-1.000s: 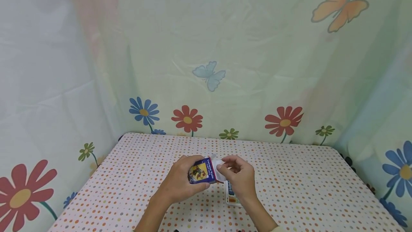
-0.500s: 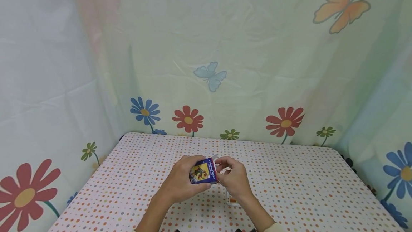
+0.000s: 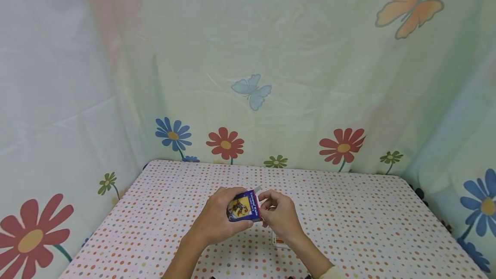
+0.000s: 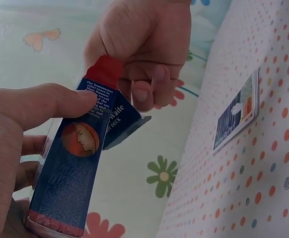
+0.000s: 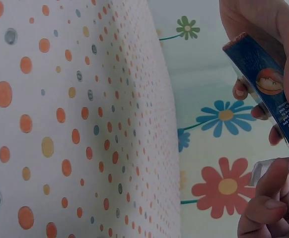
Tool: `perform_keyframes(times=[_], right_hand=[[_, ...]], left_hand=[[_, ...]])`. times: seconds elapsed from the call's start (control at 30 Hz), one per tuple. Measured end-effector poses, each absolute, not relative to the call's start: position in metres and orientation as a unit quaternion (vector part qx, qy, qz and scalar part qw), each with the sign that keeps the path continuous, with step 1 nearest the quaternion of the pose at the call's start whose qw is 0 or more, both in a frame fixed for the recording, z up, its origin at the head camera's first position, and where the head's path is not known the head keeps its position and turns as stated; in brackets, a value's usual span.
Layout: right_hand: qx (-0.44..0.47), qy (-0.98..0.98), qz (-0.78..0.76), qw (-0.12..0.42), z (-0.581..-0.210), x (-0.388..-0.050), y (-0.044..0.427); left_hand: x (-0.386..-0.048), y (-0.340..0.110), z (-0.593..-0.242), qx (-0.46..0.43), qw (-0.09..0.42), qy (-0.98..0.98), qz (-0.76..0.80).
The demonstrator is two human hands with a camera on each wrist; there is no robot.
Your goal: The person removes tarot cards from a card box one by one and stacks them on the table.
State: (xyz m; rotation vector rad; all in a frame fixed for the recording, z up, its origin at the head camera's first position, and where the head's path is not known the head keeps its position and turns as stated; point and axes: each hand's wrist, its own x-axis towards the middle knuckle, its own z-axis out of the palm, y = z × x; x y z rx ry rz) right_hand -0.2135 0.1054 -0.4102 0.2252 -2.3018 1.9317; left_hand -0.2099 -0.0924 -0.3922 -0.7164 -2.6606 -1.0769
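A dark blue tarot card box (image 3: 241,206), printed "Universal Waite", is held tilted above the table by my left hand (image 3: 215,221), thumb along one narrow side. My right hand (image 3: 284,218) is at the box's right end, curled fingers and thumb pinching around its lid; the exact contact is partly hidden. A red end flap (image 4: 106,70) sticks out there in the left wrist view, and a pale side flap (image 5: 269,167) shows by the right fingertips in the right wrist view. Below lies a stack of cards (image 4: 237,111), largely covered by my right hand in the head view.
The table (image 3: 174,184) has a white cloth with coloured dots. Behind it and at both sides hangs a pale curtain (image 3: 302,98) printed with flowers and butterflies.
My right hand has moved left, bringing the white lid from sticking out to up against the box's end. The left hand and box have barely moved; the cards are more covered.
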Motion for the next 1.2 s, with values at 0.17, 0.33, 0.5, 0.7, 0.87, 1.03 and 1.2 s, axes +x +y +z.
perform_keyframes(times=[0.17,0.33,0.5,0.7,0.87,1.03,1.2], right_hand=[[0.08,-0.761,0.641,0.054,-0.413,-0.212,0.106],[0.088,-0.759,0.643,0.05,-0.415,-0.211,0.108],[0.087,-0.758,0.645,0.046,-0.416,-0.211,0.109],[0.085,-0.749,0.657,0.032,-0.415,-0.211,0.112],[0.084,-0.744,0.662,0.026,-0.414,-0.21,0.113],[0.076,-0.738,0.671,0.018,-0.412,-0.21,0.114],[0.054,-0.73,0.682,0.005,-0.41,-0.211,0.116]], left_hand=[[-0.211,-0.093,-0.394,-0.245,0.097,-0.894,-0.361],[-0.211,-0.093,-0.394,-0.248,0.104,-0.893,-0.361],[-0.211,-0.093,-0.394,-0.25,0.105,-0.892,-0.363],[-0.21,-0.092,-0.394,-0.247,0.105,-0.892,-0.364],[-0.21,-0.092,-0.394,-0.244,0.106,-0.892,-0.365],[-0.21,-0.092,-0.394,-0.243,0.104,-0.892,-0.367],[-0.21,-0.093,-0.393,-0.245,0.106,-0.89,-0.37]])
